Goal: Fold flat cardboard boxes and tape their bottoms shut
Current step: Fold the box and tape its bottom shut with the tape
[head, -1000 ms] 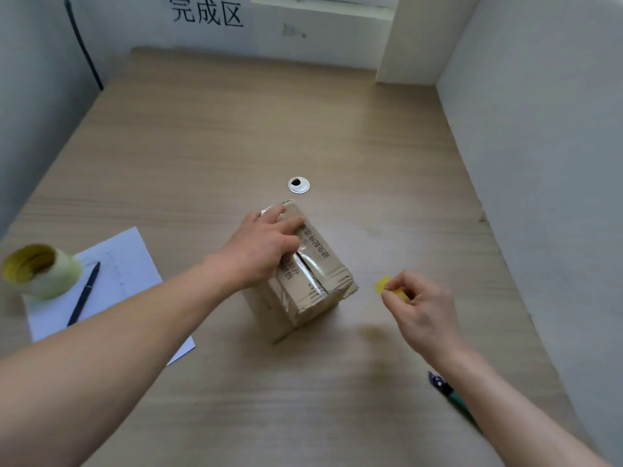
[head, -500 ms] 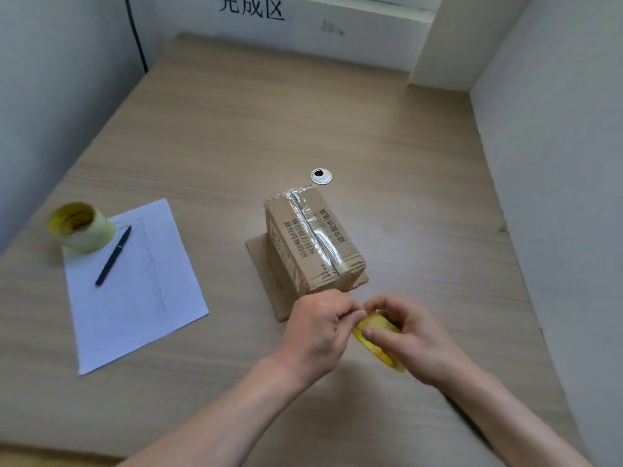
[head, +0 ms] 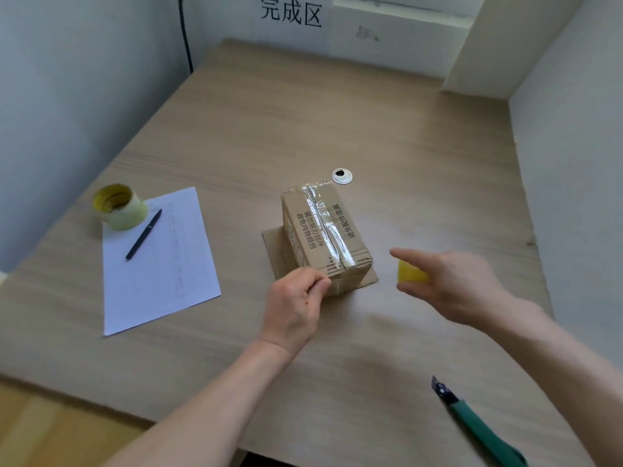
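Wooden table point(head: 337, 112), walled on three sides, sign with black characters point(head: 291, 11) on the back wall. Sheet of white paper point(head: 158, 264) on the table's left part, black pen point(head: 143, 234) lying on it, big tape roll point(head: 119, 206) standing on the sheet's far left corner.

Cardboard box point(head: 323, 235) mid-table, upside down, open flaps spread flat on the table under it. Clear tape strip point(head: 325, 224) runs along the seam of the upward-facing bottom and down over the near end. Small white grommet with a dark hole point(head: 342, 175) just behind the box.

Left hand point(head: 295, 306) at the box's near left corner, fingers curled, thumb and forefinger pinched together right at the box edge; whether they pinch a tape end, cannot tell. Right hand point(head: 451, 284) to the right of the box, apart from it, forefinger stretched out toward the box, other fingers and thumb wrapped around a small yellow tape roll point(head: 411, 273).

Green-handled utility knife point(head: 478, 424) on the table near the right forearm, blade end pointing away from the person.
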### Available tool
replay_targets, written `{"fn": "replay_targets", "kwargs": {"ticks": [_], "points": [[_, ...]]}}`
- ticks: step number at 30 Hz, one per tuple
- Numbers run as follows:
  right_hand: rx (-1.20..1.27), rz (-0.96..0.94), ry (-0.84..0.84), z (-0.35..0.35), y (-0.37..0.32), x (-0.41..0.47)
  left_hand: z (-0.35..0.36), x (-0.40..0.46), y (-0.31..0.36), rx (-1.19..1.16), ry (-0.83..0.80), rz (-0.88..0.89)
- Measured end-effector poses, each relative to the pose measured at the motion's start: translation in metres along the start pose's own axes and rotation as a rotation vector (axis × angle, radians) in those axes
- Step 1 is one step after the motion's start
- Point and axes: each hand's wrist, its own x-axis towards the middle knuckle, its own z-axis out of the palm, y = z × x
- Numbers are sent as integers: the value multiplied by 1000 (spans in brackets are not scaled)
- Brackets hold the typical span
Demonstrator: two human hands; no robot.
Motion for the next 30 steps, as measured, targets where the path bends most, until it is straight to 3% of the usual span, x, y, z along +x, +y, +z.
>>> {"fn": "replay_targets", "kwargs": {"ticks": [5, 15, 25, 27, 29, 30], "points": [[-68, -130, 24, 16, 8, 32, 8, 5, -17, 3, 115, -63], [-101, -244, 116, 44, 9, 58, 18, 5, -30, 39, 176, -159], [37, -336, 217, 52, -2, 69, 17, 35, -34, -111, 299, -736], [57, -358, 265, 52, -4, 70, 10, 40, -36, 19, 200, -409], [63, -374, 316, 54, -4, 71, 11, 49, -37, 221, -60, 51], [63, -375, 328, 55, -3, 71, 13, 56, -39, 308, -195, 192]]}}
